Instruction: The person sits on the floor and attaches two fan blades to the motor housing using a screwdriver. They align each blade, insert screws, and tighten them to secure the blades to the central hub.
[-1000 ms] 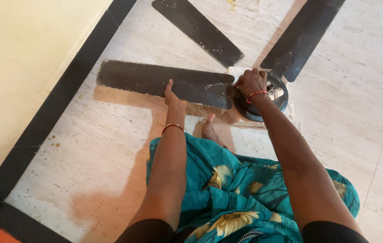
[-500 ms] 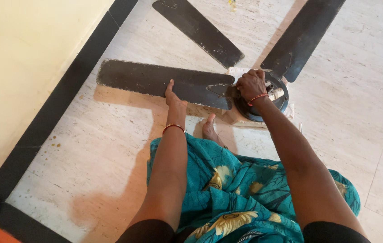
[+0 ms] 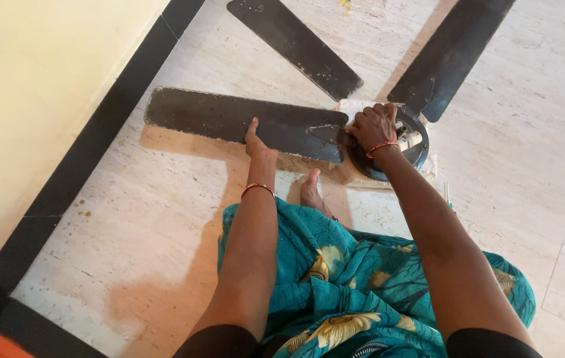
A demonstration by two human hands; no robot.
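Three dark fan blades [image 3: 243, 119] on floor [image 3: 130, 219]; nearest blade's long axis ran left from hub [image 3: 398, 142]. Left hand [image 3: 256, 142] pressed flat on it, fingers together; right hand [image 3: 374, 126] curled over hub joint.

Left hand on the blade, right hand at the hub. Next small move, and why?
Probably keep the left hand pressing the near blade flat while the right hand works at the joint where that blade meets the motor hub. The right fingers are curled at that root; whether they hold a tool or screw cannot be told.
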